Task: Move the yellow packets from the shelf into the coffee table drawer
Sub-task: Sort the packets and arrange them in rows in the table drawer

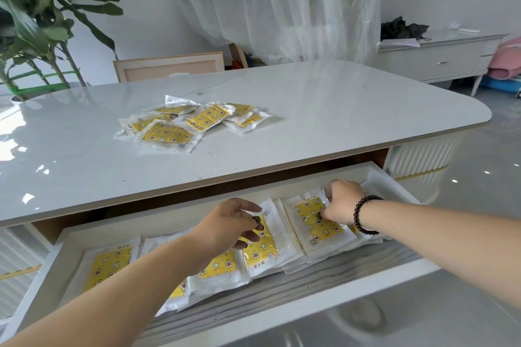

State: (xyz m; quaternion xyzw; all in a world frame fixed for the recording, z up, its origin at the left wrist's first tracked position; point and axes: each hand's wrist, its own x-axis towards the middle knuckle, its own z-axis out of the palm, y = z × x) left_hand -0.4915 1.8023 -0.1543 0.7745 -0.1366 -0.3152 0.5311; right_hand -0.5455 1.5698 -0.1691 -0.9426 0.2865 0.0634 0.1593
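Observation:
The coffee table drawer [296, 308] is pulled out below the white tabletop. Inside it lie several yellow packets in clear wrap, in a row from left [108, 267] to right [315, 220]. My left hand [228, 222] hovers over the middle packets [260, 252], fingers curled and touching one; whether it grips is unclear. My right hand [342, 201], with a dark bead bracelet, pinches the far edge of the right packet. A loose pile of more yellow packets [186, 124] lies on the tabletop beyond the drawer.
The white tabletop [338, 110] stretches ahead with a rounded right corner. A large potted plant [42, 22] stands at the back left, a picture frame [169, 65] leans behind the table, and a white sideboard [439, 59] stands at the back right. Glossy floor [479, 177] lies to the right.

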